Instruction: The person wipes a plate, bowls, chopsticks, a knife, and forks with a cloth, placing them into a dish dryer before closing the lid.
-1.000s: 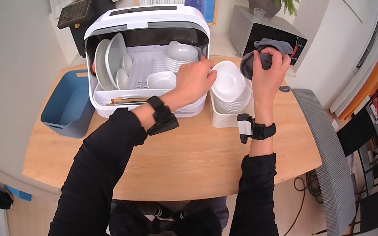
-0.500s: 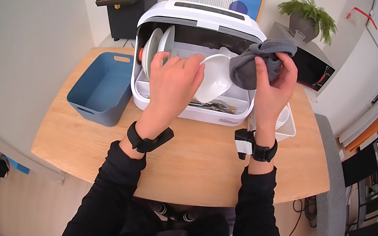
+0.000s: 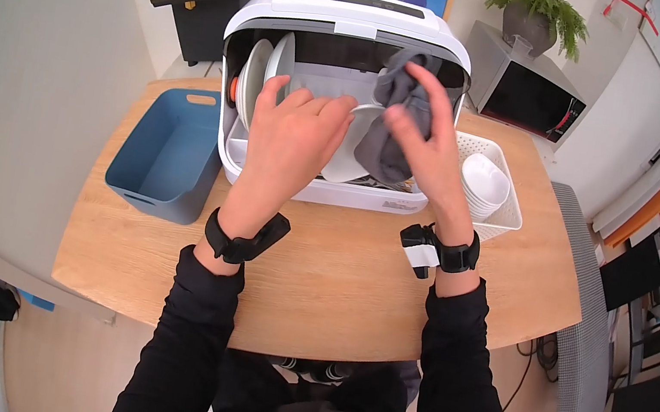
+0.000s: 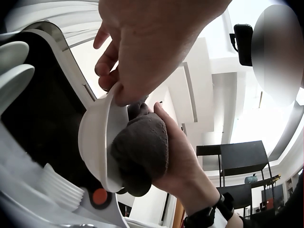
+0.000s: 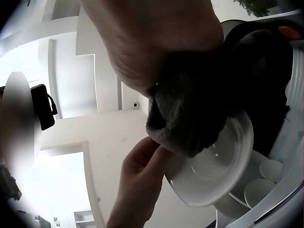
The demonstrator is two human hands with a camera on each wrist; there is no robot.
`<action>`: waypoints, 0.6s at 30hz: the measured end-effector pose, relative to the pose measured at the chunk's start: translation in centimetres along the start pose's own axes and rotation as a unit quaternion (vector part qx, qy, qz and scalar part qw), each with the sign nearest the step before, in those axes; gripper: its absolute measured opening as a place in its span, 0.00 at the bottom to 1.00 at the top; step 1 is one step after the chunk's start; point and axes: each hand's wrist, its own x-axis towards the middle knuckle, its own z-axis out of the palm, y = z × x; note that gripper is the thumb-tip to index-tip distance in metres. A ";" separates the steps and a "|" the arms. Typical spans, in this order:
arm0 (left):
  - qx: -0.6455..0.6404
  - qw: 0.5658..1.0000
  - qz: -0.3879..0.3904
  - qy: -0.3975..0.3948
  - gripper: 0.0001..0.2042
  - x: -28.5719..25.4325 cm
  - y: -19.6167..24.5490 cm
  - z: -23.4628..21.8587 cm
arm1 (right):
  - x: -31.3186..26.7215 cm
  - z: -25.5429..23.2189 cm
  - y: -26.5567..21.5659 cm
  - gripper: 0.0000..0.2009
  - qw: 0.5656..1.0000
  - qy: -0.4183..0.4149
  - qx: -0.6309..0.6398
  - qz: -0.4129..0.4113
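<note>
A white bowl [image 3: 348,157] is held up in front of the open white dish cabinet [image 3: 314,195]. My left hand [image 3: 293,139] pinches its rim between thumb and fingers, as the left wrist view also shows. In my right hand [image 3: 431,149] is a bunched dark grey cloth [image 3: 385,150], gripped between thumb and fingers. The cloth presses into the hollow of the bowl [image 4: 95,137], covering part of its inside. Behind the hands, white plates [image 3: 252,80] stand upright at the cabinet's left side.
A white basket [image 3: 512,215] with stacked white bowls [image 3: 485,184] stands right of the cabinet. To its left is a blue bin [image 3: 169,153]. A microwave [image 3: 532,91] bearing a potted fern [image 3: 532,17] sits at the back right. Cutlery lies along the cabinet's front.
My left hand has carried the bowl from over the basket to the cabinet's front. The cloth in my right hand has moved left and down into the bowl. The view has shifted too.
</note>
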 end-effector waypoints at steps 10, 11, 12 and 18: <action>0.072 0.996 0.048 0.021 0.08 0.1 0.0 0.5 | -0.1 0.6 1.4 0.36 0.994 -0.065 -0.091 -0.006; 0.080 0.995 0.056 0.023 0.09 0.0 0.1 0.5 | -0.2 0.6 1.3 0.34 0.992 -0.058 -0.113 0.004; 0.088 0.994 0.064 0.025 0.09 -0.1 0.2 0.5 | -0.3 0.6 1.0 0.31 0.989 -0.052 -0.135 0.014; 0.089 0.992 0.089 0.013 0.10 0.1 0.4 -0.2 | -0.5 0.4 1.2 0.24 0.981 0.015 -0.186 -0.058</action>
